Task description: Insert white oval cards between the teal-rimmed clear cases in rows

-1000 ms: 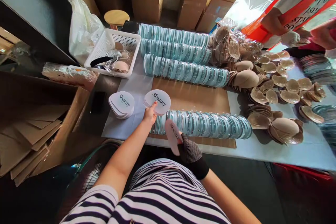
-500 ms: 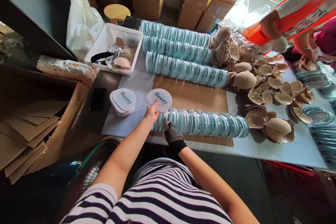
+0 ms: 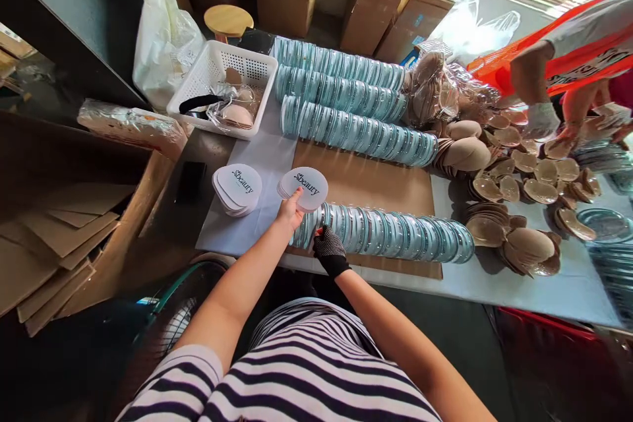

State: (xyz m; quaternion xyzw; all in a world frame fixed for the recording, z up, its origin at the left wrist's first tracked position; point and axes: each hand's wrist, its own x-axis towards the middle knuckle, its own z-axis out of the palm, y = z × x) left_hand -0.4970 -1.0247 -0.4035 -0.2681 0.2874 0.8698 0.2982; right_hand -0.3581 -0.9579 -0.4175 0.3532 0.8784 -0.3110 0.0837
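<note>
Cards (image 3: pixel 309 186) read "Sbeauty"; a second stack (image 3: pixel 239 188) lies to their left. Left hand (image 3: pixel 291 210) pinches the cards above the near tray row (image 3: pixel 390 236). Gloved right hand (image 3: pixel 328 247) rests curled on that row's left end; grip unclear.

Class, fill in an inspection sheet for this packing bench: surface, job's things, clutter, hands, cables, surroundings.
Surface: table under pale sheet and brown cardboard.
Job's things: printed card stack; near row of clear cases.
Clutter: second card stack, beige pads, white basket.
Hands: left hand holds the card stack; gloved right hand at the row's end.
Cables: nothing seen.
Surroundings: cardboard boxes; another person's arm.
</note>
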